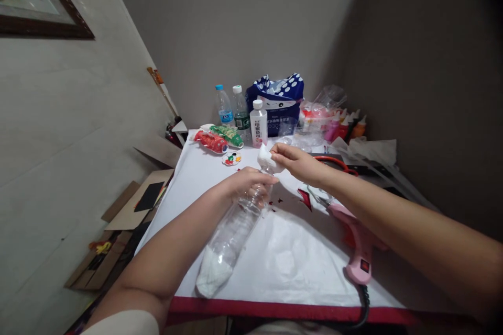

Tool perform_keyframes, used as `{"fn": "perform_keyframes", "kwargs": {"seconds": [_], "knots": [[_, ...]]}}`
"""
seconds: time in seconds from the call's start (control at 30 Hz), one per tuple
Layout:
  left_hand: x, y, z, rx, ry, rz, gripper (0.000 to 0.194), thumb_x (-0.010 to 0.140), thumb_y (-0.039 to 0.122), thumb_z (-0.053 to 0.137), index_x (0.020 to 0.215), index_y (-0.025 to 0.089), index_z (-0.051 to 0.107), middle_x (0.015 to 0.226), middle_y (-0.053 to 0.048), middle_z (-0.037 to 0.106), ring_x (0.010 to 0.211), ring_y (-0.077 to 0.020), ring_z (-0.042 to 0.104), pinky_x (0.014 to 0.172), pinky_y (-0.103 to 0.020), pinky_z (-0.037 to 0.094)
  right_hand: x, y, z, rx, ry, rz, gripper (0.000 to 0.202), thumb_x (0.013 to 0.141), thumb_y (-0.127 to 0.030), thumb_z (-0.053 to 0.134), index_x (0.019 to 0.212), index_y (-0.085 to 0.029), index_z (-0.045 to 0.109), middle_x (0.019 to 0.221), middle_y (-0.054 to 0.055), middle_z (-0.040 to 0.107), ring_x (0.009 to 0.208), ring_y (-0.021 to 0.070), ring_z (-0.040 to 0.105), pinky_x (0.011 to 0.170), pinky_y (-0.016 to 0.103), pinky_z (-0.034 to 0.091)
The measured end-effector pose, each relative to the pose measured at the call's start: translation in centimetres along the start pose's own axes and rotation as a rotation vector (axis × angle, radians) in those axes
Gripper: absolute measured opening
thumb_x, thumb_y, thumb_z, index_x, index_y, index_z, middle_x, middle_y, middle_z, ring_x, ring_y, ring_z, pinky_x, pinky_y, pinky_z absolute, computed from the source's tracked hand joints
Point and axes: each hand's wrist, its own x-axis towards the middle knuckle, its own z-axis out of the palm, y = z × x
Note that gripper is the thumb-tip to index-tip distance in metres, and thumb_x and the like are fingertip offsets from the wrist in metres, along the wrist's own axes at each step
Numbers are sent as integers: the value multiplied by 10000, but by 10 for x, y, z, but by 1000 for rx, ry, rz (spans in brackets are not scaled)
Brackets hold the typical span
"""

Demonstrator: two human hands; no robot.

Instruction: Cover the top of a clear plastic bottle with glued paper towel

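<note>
The near middle of the table [298,267] lies bare between the bottle [231,230] and the pink glue gun [356,243], wide enough for a hand. The gun's cord [363,309] blocks the near right edge. Red scraps [305,199] dot the centre. Bottles [240,110], a blue bag [277,97] and paint tubes [346,125] crowd the back.

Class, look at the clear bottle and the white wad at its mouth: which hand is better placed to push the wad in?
Probably the right hand: it pinches the white wad at the mouth, while the left hand grips the clear bottle near its neck.
</note>
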Motion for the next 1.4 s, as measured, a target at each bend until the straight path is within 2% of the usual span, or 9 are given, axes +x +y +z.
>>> {"fn": "perform_keyframes", "kwargs": {"seconds": [0.2, 0.47, 0.63, 0.77, 0.93, 1.03, 1.13, 1.23, 1.4], "knots": [[-6, 3, -1, -94, -145, -9, 326, 607, 412, 747, 699, 121, 632, 600, -82, 679, 492, -200, 632, 511, -315, 483, -10, -12, -6, 27, 6, -62, 219, 910, -408, 448, 810, -214, 465, 773, -6, 475, 710, 152, 431, 658, 280, 367], [-4, -1, -5, -277, -404, 6, 403, 628, 526, 617, 811, 169, 577, 639, -60, 662, 550, -208, 623, 552, -317, 452, -19, -29, -6, 77, 50, -112, 171, 935, -344, 400, 821, -218, 423, 764, -20, 421, 690, 140, 412, 657, 273, 358], [-1, -2, -7, -301, -445, 46, 460, 604, 592, 579, 817, 185, 561, 628, -40, 637, 523, -201, 595, 564, -329, 439, -21, -31, -6, 57, 41, -160, 123, 909, -331, 465, 878, -219, 426, 837, -10, 442, 770, 147, 440, 722, 286, 378], [-4, 5, -13, -204, -362, 35, 539, 569, 641, 607, 798, 153, 589, 690, -87, 669, 554, -244, 636, 593, -367, 461, -22, -43, -8, 28, 29, -190, 152, 853, -312, 540, 882, -218, 424, 862, -2, 466, 788, 155, 465, 719, 293, 393], [-10, 12, -14, -10, -43, 101, 567, 674, 631, 655, 960, 142, 617, 894, -102, 705, 688, -243, 689, 626, -335, 472, -10, -53, -17, -266, 161, -28, 162, 818, -279, 578, 824, -215, 430, 734, -15, 475, 673, 148, 428, 615, 279, 343], [-12, 10, -8, 159, 125, 157, 642, 577, 490, 826, 1077, 150, 612, 933, -97, 716, 786, -252, 690, 682, -336, 483, 2, -52, -21, -333, 214, 66, 205, 769, -229, 623, 781, -216, 419, 668, -26, 445, 621, 143, 397, 567, 272, 295], [-14, 9, -5, 351, 248, 214, 665, 512, 442, 875, 1052, 130, 646, 984, -123, 721, 924, -282, 672, 768, -352, 494, 9, -51, -21, -326, 190, 62, 223, 758, -197, 627, 767, -217, 405, 673, -24, 435, 628, 143, 395, 562, 271, 291], [-16, 9, -9, 370, 239, 228, 620, 536, 442, 864, 1030, 128, 660, 983, -128, 724, 927, -283, 679, 797, -368, 505, 9, -52, -20, -274, 131, 1, 182, 807, -223, 588, 808, -219, 405, 733, -16, 445, 674, 147, 417, 596, 273, 339], [-18, 11, -15, 133, 109, 211, 460, 551, 343, 867, 904, 133, 659, 841, -75, 709, 725, -216, 691, 710, -355, 523, 4, -52, -22, -193, 57, -80, 151, 857, -270, 544, 862, -233, 398, 804, -10, 437, 715, 147, 428, 657, 284, 388]]}}
